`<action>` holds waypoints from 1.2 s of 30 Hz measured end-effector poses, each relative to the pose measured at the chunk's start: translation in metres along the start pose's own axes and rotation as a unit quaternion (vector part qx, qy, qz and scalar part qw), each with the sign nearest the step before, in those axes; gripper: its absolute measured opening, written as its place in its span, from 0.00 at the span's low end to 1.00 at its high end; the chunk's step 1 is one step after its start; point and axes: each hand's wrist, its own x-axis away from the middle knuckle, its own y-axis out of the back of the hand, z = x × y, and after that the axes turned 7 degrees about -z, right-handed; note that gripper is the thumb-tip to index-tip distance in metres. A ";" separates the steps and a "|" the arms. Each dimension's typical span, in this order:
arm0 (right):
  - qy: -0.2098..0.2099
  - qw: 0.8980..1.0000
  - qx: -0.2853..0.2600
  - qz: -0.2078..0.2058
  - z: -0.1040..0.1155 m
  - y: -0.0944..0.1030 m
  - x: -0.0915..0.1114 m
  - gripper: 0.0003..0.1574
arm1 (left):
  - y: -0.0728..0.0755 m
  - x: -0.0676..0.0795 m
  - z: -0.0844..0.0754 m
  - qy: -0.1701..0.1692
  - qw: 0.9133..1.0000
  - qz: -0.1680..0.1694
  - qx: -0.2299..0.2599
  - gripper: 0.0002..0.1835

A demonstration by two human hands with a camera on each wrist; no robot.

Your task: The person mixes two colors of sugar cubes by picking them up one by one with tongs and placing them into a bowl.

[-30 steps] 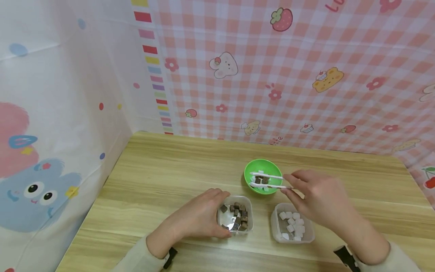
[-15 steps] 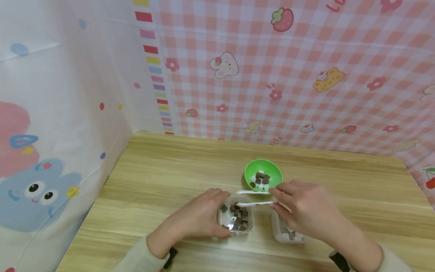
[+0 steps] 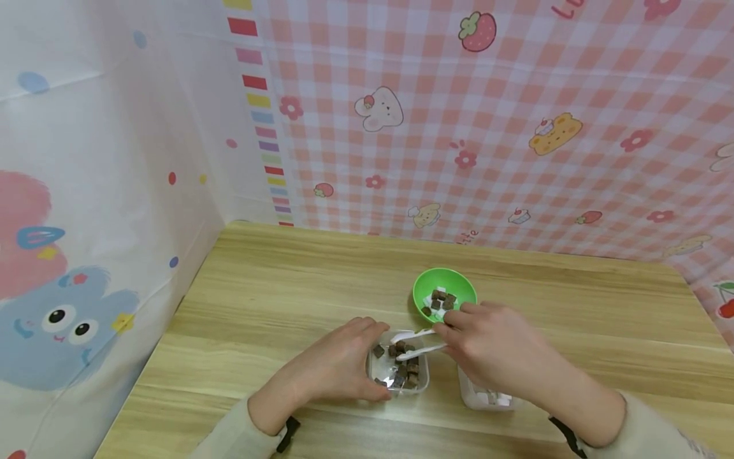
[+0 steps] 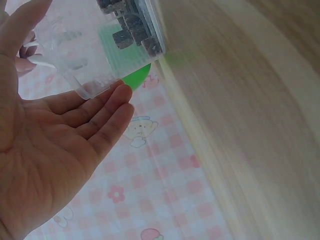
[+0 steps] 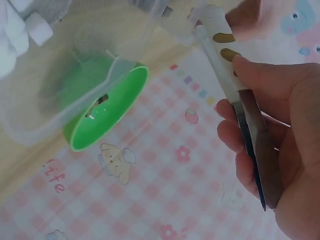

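Note:
My left hand [image 3: 338, 363] holds a small clear plastic container [image 3: 383, 368] by its left side, thumb near and fingers far. Inside lie several dark brown cubes [image 3: 413, 377]; the left wrist view shows the brown cubes [image 4: 132, 25] through the wall. White tongs [image 3: 423, 350] are gripped in my right hand [image 3: 496, 350]. Their two tips reach over this container by the cubes, spread apart, and nothing shows clearly between them. In the right wrist view the handle of the tongs [image 5: 250, 135] lies across the palm.
Behind the container stands a green bowl [image 3: 430, 280] with white and brown cubes. A second plastic container [image 3: 471, 396] of white cubes [image 5: 37, 27] sits to the right, partly hidden under my right hand. A checked cloth [image 3: 493, 95] hangs behind the wooden table [image 3: 287, 274].
My right hand has moved the tongs from over the green bowl leftward and nearer, to the container of brown cubes. A brown cube now lies at the bowl's left. My left hand stays put.

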 end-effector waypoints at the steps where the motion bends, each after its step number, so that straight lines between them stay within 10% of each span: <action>1: 0.009 1.000 0.012 0.008 0.000 0.000 -0.003 0.11 | 0.000 0.000 0.000 0.000 1.000 0.000 0.000 0.55; 15: 0.133 0.961 0.184 0.158 0.023 0.006 -0.040 0.12 | 0.001 0.000 0.000 -0.010 1.000 -0.001 -0.008 0.54; 36: 0.249 0.904 0.303 0.169 0.048 -0.004 -0.065 0.12 | 0.000 -0.001 0.004 -0.033 0.999 -0.010 0.016 0.42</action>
